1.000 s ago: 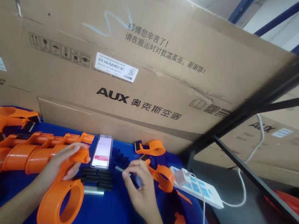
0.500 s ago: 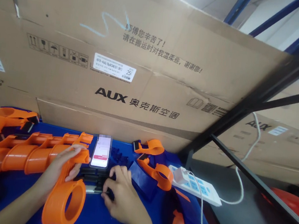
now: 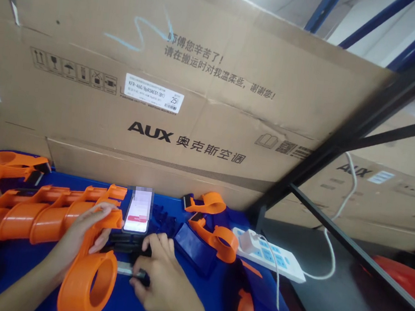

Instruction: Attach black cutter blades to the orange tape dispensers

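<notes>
My left hand (image 3: 84, 229) grips the handle of an orange plastic part whose big ring (image 3: 88, 281) points toward me on the blue table (image 3: 145, 308). Just right of it, my right hand (image 3: 160, 275) rests palm down on a stack of black strips (image 3: 125, 246), fingertips pinching one black piece at the stack's near edge. A thin silver strip (image 3: 124, 267) lies under the stack. A phone (image 3: 136, 215) with a lit screen lies just behind the strips.
A row of nested orange parts (image 3: 17, 213) fills the left of the table. More orange ring parts (image 3: 216, 236) and a dark blue box (image 3: 195, 248) lie to the right, then a white power strip (image 3: 274, 260) with its cable. A large cardboard box (image 3: 184, 98) walls the back. A black metal rack frame (image 3: 344, 136) stands on the right.
My right hand was raised holding a small grey piece; it has come down to the left onto the black strips. My left hand keeps its hold on the orange part.
</notes>
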`<state>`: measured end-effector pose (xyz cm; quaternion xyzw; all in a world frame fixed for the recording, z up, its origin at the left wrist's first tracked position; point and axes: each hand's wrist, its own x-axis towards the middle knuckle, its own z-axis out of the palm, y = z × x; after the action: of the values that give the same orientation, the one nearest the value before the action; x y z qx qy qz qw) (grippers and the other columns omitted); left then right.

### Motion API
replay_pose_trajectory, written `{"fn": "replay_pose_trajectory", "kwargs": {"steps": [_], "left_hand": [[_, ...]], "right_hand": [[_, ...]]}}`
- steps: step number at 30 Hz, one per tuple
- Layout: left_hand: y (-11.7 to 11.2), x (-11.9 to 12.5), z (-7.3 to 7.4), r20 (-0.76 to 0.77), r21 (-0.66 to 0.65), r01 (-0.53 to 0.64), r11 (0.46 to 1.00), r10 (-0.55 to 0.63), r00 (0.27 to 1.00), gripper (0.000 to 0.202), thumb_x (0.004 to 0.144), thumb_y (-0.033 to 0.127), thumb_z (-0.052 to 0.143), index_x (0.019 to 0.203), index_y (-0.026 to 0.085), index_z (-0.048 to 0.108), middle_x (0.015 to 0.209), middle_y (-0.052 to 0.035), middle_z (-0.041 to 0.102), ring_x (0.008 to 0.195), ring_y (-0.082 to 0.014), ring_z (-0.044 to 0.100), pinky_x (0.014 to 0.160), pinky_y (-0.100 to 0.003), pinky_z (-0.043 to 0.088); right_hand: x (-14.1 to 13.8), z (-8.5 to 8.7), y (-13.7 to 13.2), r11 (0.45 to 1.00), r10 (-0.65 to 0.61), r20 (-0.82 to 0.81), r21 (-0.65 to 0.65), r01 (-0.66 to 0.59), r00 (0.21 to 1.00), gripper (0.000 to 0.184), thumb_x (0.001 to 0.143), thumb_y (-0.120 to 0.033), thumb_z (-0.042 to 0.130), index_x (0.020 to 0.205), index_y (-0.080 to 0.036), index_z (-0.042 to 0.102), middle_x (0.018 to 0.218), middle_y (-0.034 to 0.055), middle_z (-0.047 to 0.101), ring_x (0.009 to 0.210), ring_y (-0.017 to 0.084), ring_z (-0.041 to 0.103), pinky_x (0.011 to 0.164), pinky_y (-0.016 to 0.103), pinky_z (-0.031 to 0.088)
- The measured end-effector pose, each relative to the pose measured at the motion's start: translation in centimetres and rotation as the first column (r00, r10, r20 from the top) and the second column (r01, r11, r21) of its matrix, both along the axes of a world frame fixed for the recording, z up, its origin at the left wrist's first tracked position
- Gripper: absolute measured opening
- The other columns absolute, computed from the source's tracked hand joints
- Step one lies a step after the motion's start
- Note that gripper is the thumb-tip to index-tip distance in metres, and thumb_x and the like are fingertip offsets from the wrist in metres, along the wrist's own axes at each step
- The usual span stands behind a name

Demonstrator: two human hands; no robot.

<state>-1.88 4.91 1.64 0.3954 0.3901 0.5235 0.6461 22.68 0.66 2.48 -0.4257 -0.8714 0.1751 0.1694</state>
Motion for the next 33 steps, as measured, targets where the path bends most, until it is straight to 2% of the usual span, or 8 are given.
{"fn": "replay_pose_trajectory", "kwargs": {"steps": [5, 10, 12, 18, 23, 27, 30, 33], "left_hand": [[-0.6, 1.5, -0.9, 0.067, -0.096, -0.055, 0.994, 0.062, 0.996, 0.040, 0.094, 0.057, 0.068, 0.112, 0.021, 0.067, 0.048, 0.0062, 0.055, 0.037, -0.0077, 0.039, 0.041, -0.018, 0.029], [-1.7, 3.6, -0.9, 0.168, -0.137, -0.125, 0.983, 0.147, 0.975, 0.053, 0.089, 0.062, 0.072, 0.122, 0.022, 0.064, 0.064, 0.0009, 0.069, 0.051, -0.0136, 0.058, 0.054, -0.024, 0.051], [-1.9, 3.8, -1.0, 0.175, -0.117, -0.152, 0.981, 0.171, 0.970, 0.051, 0.089, 0.060, 0.074, 0.122, 0.023, 0.063, 0.069, 0.0009, 0.071, 0.054, -0.0142, 0.060, 0.056, -0.025, 0.053], [-1.6, 3.5, -1.4, 0.065, 0.015, -0.164, 0.986, 0.163, 0.984, 0.055, 0.088, 0.056, 0.077, 0.132, 0.027, 0.059, 0.083, -0.0028, 0.077, 0.067, -0.0209, 0.071, 0.066, -0.031, 0.059], [-2.8, 4.1, -1.7, 0.016, 0.126, -0.054, 0.991, 0.052, 0.999, 0.077, 0.088, 0.042, 0.081, 0.153, 0.036, 0.040, 0.140, -0.0095, 0.070, 0.130, -0.0314, 0.066, 0.103, -0.039, 0.057], [-4.2, 4.0, -2.7, -0.167, 0.205, 0.127, 0.971, -0.093, 0.982, 0.067, 0.100, 0.048, 0.061, 0.160, 0.037, 0.033, 0.151, -0.0120, 0.063, 0.133, -0.0340, 0.064, 0.108, -0.049, 0.055], [-5.3, 2.1, -3.0, -0.520, 0.319, 0.153, 0.935, 0.037, 0.854, 0.064, 0.099, 0.047, 0.063, 0.158, 0.045, 0.039, 0.153, -0.0068, 0.061, 0.128, -0.0331, 0.066, 0.110, -0.053, 0.055], [-6.4, -2.1, -2.9, -0.787, 0.454, 0.187, 0.871, 0.293, 0.543, 0.054, 0.098, 0.044, 0.064, 0.150, 0.049, 0.050, 0.155, -0.0015, 0.057, 0.139, -0.0334, 0.057, 0.118, -0.057, 0.047]], "right_hand": [[0.1, 0.9, 0.2, 1.000, 0.014, -0.182, -0.019, -0.018, 0.983, 0.010, 0.089, -0.026, 0.076, 0.098, -0.026, 0.072, 0.115, 0.0053, 0.062, 0.111, 0.028, 0.056, 0.101, 0.048, 0.045], [-0.7, 1.2, -0.5, 0.978, 0.102, -0.397, -0.128, -0.165, 0.912, 0.087, 0.073, -0.044, 0.092, 0.149, -0.034, 0.050, 0.143, 0.0075, 0.063, 0.125, 0.032, 0.063, 0.111, 0.047, 0.049], [-1.0, 1.0, -0.7, 0.979, 0.071, -0.396, -0.147, -0.140, 0.915, 0.099, 0.068, -0.044, 0.095, 0.153, -0.037, 0.046, 0.150, 0.0074, 0.061, 0.129, 0.033, 0.064, 0.110, 0.045, 0.052], [-1.2, 0.5, -0.6, 0.991, 0.100, -0.472, -0.037, -0.132, 0.876, 0.078, 0.081, -0.035, 0.078, 0.152, -0.033, 0.047, 0.150, 0.0075, 0.062, 0.131, 0.031, 0.065, 0.111, 0.043, 0.052], [-0.7, 0.2, -0.3, 0.998, 0.061, -0.643, 0.056, -0.033, 0.764, 0.055, 0.102, -0.048, 0.054, 0.152, -0.024, 0.050, 0.143, 0.0127, 0.065, 0.129, 0.030, 0.065, 0.110, 0.043, 0.052], [-0.5, -0.3, 0.0, 0.996, -0.085, -0.790, -0.048, 0.076, 0.607, 0.054, 0.107, -0.060, 0.042, 0.146, -0.025, 0.056, 0.136, 0.0126, 0.069, 0.123, 0.031, 0.067, 0.105, 0.043, 0.054], [-0.8, -0.3, 0.2, 0.980, -0.200, -0.847, -0.163, 0.117, 0.493, 0.053, 0.106, -0.062, 0.045, 0.142, -0.026, 0.059, 0.134, 0.0118, 0.068, 0.122, 0.030, 0.067, 0.104, 0.041, 0.054], [-1.5, -0.4, -0.2, 0.961, -0.264, -0.859, -0.273, 0.044, 0.438, 0.057, 0.101, -0.064, 0.054, 0.145, -0.027, 0.054, 0.129, 0.0112, 0.067, 0.110, 0.027, 0.069, 0.093, 0.037, 0.057]]}}
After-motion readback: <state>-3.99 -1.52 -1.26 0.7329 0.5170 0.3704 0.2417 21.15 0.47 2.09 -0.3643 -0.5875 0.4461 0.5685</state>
